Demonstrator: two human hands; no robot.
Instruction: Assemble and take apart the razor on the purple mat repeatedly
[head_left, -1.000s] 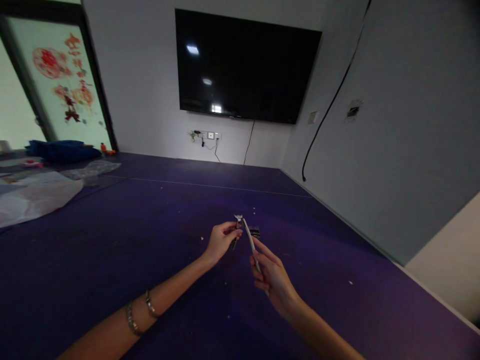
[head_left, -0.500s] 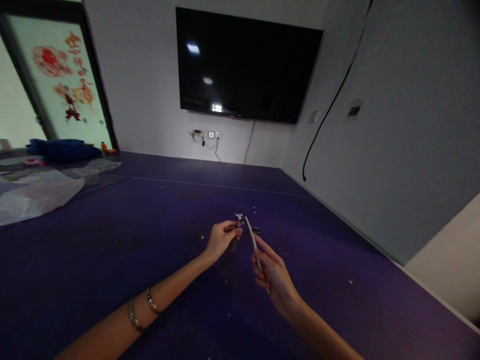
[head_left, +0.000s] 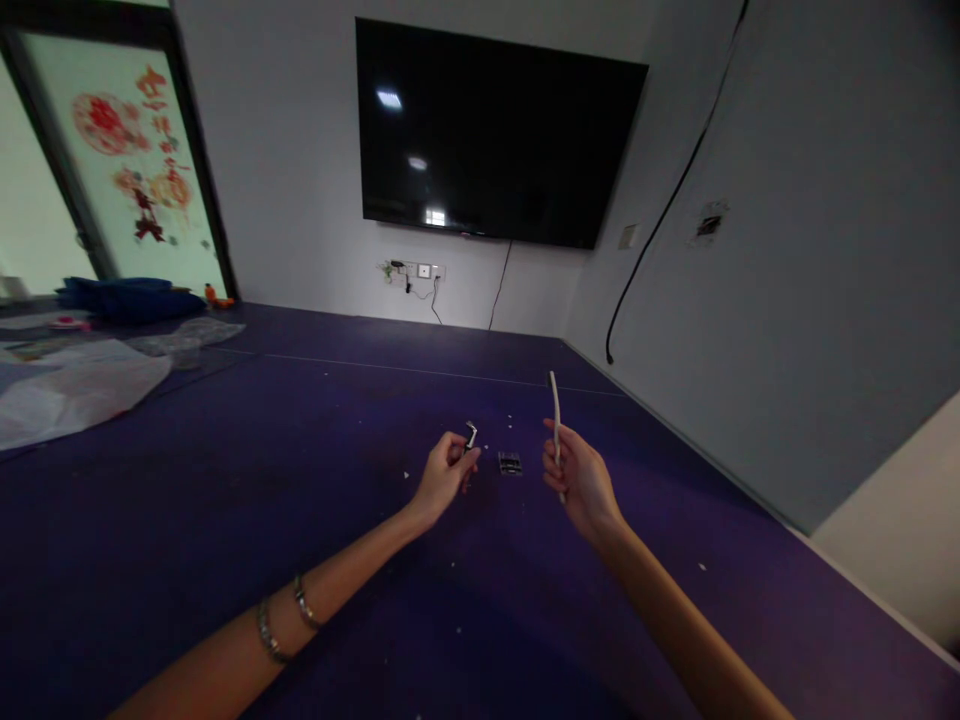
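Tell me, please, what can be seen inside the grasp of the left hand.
The left hand pinches a small tool; its silvery head and a short dark part show above the grip. The middle, covered by the hand, cannot be seen.

I saw the right hand (head_left: pixel 583 478) swing its white stick (head_left: pixel 556 412) right of the dark case (head_left: pixel 510 464), the left hand (head_left: pixel 441 478) turning its metal tool (head_left: pixel 471 437).

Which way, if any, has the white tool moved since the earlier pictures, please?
Yes: judged against the TV, the white tool has moved right and up in the picture.
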